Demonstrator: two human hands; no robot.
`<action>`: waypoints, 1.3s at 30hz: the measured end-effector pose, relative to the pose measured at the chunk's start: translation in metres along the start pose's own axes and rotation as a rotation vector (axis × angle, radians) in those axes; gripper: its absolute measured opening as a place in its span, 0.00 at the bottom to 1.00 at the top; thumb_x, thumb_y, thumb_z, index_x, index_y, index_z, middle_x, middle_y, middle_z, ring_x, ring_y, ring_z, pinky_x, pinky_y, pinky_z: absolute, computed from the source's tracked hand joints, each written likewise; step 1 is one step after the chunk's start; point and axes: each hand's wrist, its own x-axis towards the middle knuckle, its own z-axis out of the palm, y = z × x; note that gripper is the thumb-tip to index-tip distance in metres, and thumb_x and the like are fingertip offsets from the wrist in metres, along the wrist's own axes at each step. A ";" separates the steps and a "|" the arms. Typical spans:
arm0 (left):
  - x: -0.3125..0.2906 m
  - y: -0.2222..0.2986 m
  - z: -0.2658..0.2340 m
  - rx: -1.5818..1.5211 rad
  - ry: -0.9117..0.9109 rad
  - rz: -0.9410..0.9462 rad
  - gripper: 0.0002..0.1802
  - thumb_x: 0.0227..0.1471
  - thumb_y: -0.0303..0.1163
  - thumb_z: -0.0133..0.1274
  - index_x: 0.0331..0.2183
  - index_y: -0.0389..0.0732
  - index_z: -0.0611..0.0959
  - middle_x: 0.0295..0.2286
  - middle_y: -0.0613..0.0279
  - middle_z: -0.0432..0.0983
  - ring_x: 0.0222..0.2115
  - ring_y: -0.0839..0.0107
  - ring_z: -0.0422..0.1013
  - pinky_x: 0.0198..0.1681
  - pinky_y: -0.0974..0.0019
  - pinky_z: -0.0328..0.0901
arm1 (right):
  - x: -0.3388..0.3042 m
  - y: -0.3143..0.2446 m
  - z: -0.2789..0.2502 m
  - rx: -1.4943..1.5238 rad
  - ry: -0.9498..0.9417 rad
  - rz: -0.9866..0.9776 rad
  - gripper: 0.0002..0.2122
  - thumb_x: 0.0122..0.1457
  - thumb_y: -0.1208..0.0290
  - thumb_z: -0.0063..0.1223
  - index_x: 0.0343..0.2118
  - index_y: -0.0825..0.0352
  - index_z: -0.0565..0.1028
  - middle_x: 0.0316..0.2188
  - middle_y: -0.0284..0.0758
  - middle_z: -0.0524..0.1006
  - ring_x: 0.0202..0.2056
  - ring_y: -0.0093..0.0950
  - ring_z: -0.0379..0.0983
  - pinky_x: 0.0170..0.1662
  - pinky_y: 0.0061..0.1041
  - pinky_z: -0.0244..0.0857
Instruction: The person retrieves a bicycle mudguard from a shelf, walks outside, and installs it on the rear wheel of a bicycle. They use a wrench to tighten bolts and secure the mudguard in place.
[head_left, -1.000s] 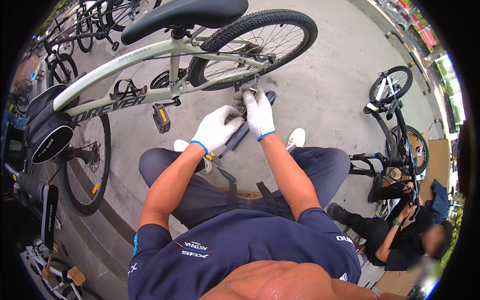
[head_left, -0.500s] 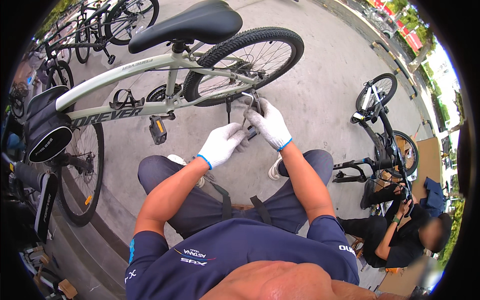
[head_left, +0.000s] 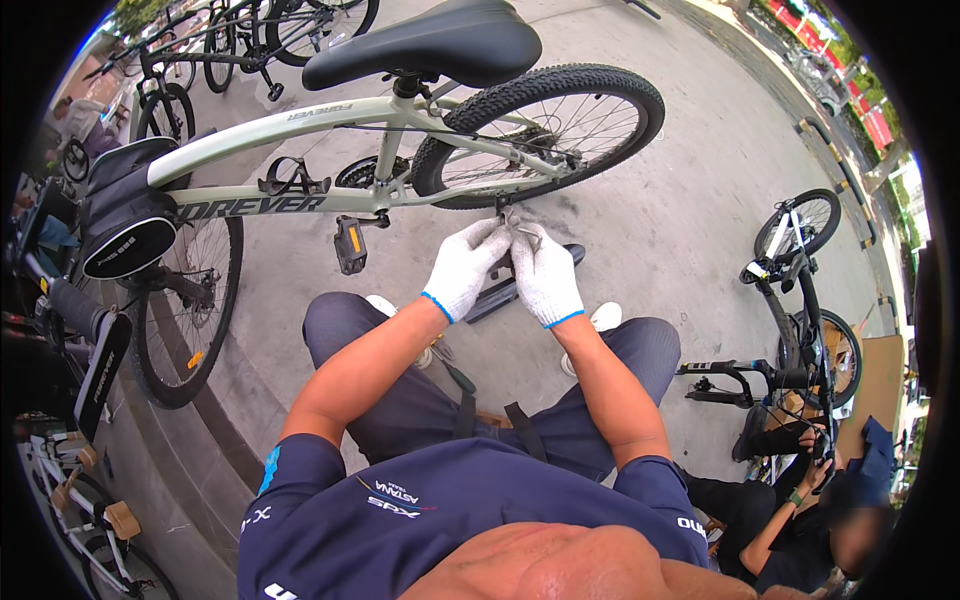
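A pale green bicycle (head_left: 385, 160) stands in front of me, with a black saddle (head_left: 430, 45) and a knobbly rear wheel (head_left: 645, 115). Both my hands wear white knit gloves with blue cuffs. Just below the bicycle's rear frame, my left hand (head_left: 465, 268) is closed, its fingertips pinched against those of my right hand (head_left: 547, 275). A small metallic piece (head_left: 522, 230) shows at the right fingertips; the gloves hide most of it. Behind the hands a long dark part (head_left: 494, 300) lies low, partly covered. A black pedal (head_left: 350, 245) hangs left of my hands.
A person in dark clothes (head_left: 800, 540) sits at the right by a dark bicycle (head_left: 790, 320). More bicycles (head_left: 240, 55) stand at the upper left. Curved steps (head_left: 240, 420) run down the left. My knees (head_left: 645, 365) are bent on both sides of the concrete floor (head_left: 640, 260).
Both hands have come together at the fingertips; the left moved up and right. The metal tool seen in the right hand now shows only in part. The view has shifted, showing the bicycle farther right.
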 end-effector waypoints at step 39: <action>0.167 0.049 -0.101 -0.657 0.179 -0.136 0.18 0.72 0.46 0.47 0.29 0.49 0.75 0.19 0.70 0.68 0.16 0.75 0.61 0.18 0.68 0.57 | 0.226 -0.049 0.024 0.241 -0.313 0.382 0.13 0.70 0.68 0.50 0.42 0.74 0.80 0.28 0.36 0.81 0.24 0.23 0.77 0.26 0.25 0.72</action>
